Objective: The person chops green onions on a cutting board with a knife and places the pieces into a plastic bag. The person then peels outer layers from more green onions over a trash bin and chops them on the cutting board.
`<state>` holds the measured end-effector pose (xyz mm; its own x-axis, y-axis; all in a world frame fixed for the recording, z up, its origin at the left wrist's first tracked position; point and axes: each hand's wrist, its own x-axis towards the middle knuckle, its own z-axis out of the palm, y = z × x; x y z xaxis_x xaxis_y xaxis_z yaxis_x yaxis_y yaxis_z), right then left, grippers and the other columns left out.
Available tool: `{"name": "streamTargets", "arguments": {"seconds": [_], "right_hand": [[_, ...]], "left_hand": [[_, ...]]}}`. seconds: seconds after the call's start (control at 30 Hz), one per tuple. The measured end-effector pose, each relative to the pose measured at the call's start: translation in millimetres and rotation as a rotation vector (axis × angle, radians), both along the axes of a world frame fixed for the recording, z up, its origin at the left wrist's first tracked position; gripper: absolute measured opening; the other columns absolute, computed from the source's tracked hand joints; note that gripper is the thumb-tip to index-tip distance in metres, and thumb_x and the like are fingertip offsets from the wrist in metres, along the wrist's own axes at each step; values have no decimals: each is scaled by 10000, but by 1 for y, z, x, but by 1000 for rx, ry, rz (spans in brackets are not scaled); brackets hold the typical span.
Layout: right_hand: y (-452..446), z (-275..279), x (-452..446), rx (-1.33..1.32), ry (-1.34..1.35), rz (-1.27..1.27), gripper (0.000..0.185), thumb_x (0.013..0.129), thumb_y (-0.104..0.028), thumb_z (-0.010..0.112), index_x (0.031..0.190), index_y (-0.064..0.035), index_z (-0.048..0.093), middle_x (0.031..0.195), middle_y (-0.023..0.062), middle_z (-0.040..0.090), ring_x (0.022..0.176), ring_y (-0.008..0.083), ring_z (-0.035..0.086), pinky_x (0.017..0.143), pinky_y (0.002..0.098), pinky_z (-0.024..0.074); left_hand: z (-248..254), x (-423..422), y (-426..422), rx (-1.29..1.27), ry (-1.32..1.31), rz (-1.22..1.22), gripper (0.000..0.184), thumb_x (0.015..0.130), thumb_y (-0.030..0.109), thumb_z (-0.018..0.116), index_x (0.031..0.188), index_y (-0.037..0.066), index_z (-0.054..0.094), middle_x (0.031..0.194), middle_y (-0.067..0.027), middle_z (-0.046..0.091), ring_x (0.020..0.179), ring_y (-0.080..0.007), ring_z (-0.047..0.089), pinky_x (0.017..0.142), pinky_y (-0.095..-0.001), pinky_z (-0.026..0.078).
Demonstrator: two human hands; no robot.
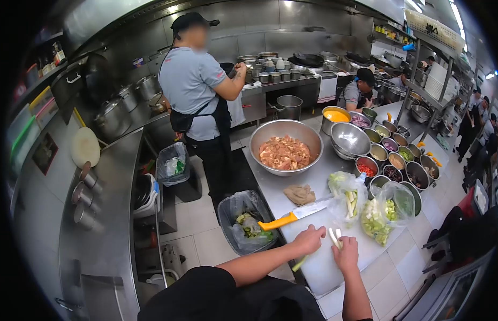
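Note:
Over the white cutting board [313,265], my left hand [309,241] is closed, with a green stalk end [299,263] showing below it. My right hand [345,254] is closed on white spring onion stalks [335,237], whose pale ends stick up between the two hands. A knife [294,216] with a yellow handle lies beyond my hands, its blade pointing right. Behind the knife is a crumpled brown cloth [299,195]. Plastic bags of cut greens [381,219] and of pale stalks [348,190] rest to the right.
A large steel bowl of raw meat [286,152] stands beyond the cloth. Several metal containers [396,160] crowd the back right beside an empty steel bowl [350,140]. A lined bin [246,222] is left of the board. A co-worker [198,91] stands at the back left.

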<state>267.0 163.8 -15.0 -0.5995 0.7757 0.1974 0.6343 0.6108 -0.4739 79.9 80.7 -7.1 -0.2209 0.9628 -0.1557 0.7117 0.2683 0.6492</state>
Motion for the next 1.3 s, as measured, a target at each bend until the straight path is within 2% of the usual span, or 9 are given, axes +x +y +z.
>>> {"name": "streamTargets", "arguments": {"seconds": [0.13,0.23,0.3,0.4,0.57,0.7,0.9,1.1,1.3], "right_hand": [[-9,19,-14,61,165,86,408,796,-215,821,1097,-13,633,1006,154,642,950,311,619,843,417,512],[-38,70,-62,-668,441,46,360,863,-211,789,1097,13,630,936,117,688,833,209,662,748,343,538],[-52,68,-97,-889,588,185,332,919,-183,740,1146,26,617,921,74,700,770,131,660,684,274,538],[-62,73,-144,-1117,702,231,310,941,-133,707,1184,27,603,931,74,695,791,127,665,702,264,544],[-79,88,-216,-1149,664,288,449,977,-68,630,1386,72,507,1012,115,714,833,132,678,768,263,576],[-97,68,-275,-1183,679,392,431,1008,-64,557,1415,60,492,1156,189,710,879,151,701,791,262,586],[-113,58,-331,-1197,574,348,413,994,-51,536,1384,82,518,1103,165,730,887,157,713,780,264,584],[-122,31,-359,-1163,505,273,277,986,-49,561,1229,74,610,998,132,739,776,140,698,709,259,574],[-127,15,-382,-1102,446,268,236,979,-60,573,1176,60,624,935,110,727,759,150,694,709,277,572]], "left_hand": [[41,-31,-30,294,-95,42,340,901,128,614,1229,84,540,1085,-187,617,944,-369,637,827,-459,522],[64,-48,-64,347,-149,95,378,888,146,685,1230,58,549,1102,-167,622,961,-337,639,852,-427,522],[69,-56,-77,386,-126,128,382,887,168,717,1214,49,561,1108,-161,623,976,-327,642,861,-410,525],[72,-73,-99,482,-37,223,358,895,194,734,1183,45,582,1112,-161,623,993,-321,648,851,-396,535],[68,-124,-151,521,-19,395,308,908,154,720,1167,46,593,1076,-159,636,945,-325,666,803,-394,551],[61,-162,-177,493,-99,520,306,925,155,689,1188,43,579,1050,-184,644,945,-369,659,810,-433,530],[33,-203,-195,459,-217,619,284,922,121,693,1168,40,577,1029,-175,657,910,-354,683,780,-418,542],[19,-229,-206,438,-400,635,265,973,124,634,1205,28,549,956,-139,689,813,-246,724,734,-373,566],[9,-262,-221,235,-848,686,232,1068,234,450,1185,61,552,874,-60,668,610,-118,613,531,-269,498]]}}
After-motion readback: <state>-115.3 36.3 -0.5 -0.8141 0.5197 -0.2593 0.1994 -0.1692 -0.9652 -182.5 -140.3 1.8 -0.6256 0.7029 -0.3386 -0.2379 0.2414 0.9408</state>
